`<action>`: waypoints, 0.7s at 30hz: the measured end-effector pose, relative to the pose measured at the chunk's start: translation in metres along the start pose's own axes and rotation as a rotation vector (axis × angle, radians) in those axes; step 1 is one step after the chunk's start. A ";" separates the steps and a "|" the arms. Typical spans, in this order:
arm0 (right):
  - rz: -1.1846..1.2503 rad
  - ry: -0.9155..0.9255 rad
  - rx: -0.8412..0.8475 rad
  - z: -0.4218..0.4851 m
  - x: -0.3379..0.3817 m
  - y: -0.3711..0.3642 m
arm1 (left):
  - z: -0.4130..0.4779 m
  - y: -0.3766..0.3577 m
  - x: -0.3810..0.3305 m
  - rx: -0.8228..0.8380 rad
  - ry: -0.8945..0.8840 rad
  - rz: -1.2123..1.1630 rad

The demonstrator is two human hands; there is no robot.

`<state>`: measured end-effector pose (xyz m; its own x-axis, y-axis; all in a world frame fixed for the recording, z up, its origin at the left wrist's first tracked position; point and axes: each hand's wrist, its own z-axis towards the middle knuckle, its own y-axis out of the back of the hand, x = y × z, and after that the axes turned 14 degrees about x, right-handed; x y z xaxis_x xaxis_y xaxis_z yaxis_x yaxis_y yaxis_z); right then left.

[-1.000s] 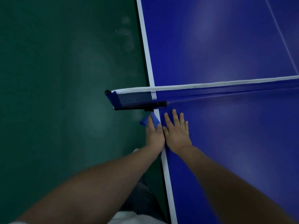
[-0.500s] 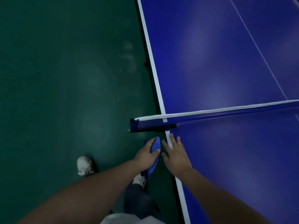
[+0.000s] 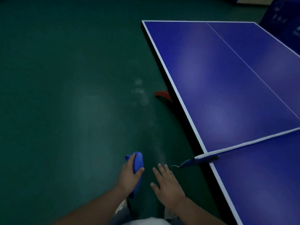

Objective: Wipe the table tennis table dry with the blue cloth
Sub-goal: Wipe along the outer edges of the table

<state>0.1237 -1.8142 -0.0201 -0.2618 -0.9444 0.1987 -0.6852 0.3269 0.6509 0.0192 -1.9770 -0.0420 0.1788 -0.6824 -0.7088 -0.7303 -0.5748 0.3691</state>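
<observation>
left hand (image 3: 129, 176) grips the blue cloth (image 3: 138, 161) over the floor | right hand (image 3: 167, 184) flat, fingers straight, empty | table tennis table (image 3: 235, 82) lies to the right; right hand nearer; cloth hand must cross rightward

One head-worn wide-angle view, looking forward and down.

Your camera sits on your head and faces along the table's (image 3: 227, 86) left side. It takes in the green floor (image 3: 65, 95) on the left. Your left hand (image 3: 129, 177) and right hand (image 3: 168, 187) are nearest, at the bottom. The net (image 3: 243, 143) is lower right, and the table's end is far off at the top.
</observation>
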 end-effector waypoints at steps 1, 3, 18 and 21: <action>0.021 0.034 -0.002 0.004 0.016 0.010 | 0.002 0.017 0.001 -0.027 0.004 -0.007; 0.074 0.088 -0.015 0.011 0.038 0.031 | 0.005 0.042 -0.004 -0.060 0.004 -0.025; -0.006 -0.007 -0.221 0.053 -0.011 0.178 | 0.078 0.042 -0.091 -0.076 -0.080 -0.451; -0.048 -0.055 -0.193 0.060 -0.069 0.200 | 0.102 0.011 -0.120 -0.029 -0.097 -0.501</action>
<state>-0.0365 -1.6818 0.0525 -0.2724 -0.9537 0.1273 -0.5565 0.2641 0.7878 -0.0773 -1.8553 -0.0142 0.4393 -0.2754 -0.8551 -0.5514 -0.8341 -0.0147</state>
